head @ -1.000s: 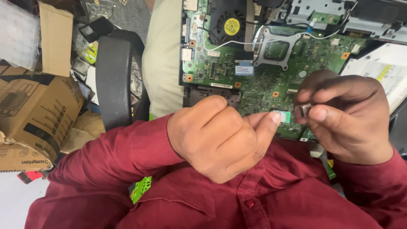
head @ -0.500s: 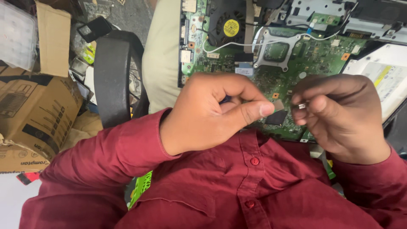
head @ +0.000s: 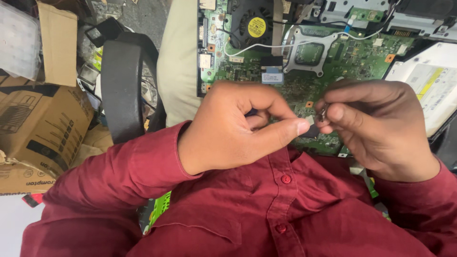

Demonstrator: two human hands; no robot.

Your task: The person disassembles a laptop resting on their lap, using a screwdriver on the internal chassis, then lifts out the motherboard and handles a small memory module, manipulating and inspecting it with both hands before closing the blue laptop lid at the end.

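**A:** Head view, looking straight down. The left hand (head: 238, 126) sits curled over the near edge of the green circuit board (head: 352, 57), thumb stretched out to the right, the other fingers folded under. Whether anything is tucked inside that curl, one cannot tell.

**B:** And the right hand (head: 381, 126)?

**A:** Pinched. Thumb and forefinger are pressed together on a small metal part (head: 322, 113), which pokes out at the fingertips. It is too small to say what kind of part it is. The left thumb tip is just beside it, at a small dark piece (head: 310, 129) on the board's near edge.

**B:** Where is the board itself?

**A:** Flat in front of the person, running under both hands. A black fan with a yellow centre (head: 256, 26) sits at its far side, a metal bracket (head: 309, 50) frames a chip to the right, and a white wire (head: 285, 43) loops across between them.

**B:** Around it?

**A:** A silver optical drive (head: 428, 78) to the right, a black chair armrest (head: 121, 88) to the left, cardboard boxes (head: 40, 123) beyond that. Red sleeves (head: 119, 176) fill the bottom.
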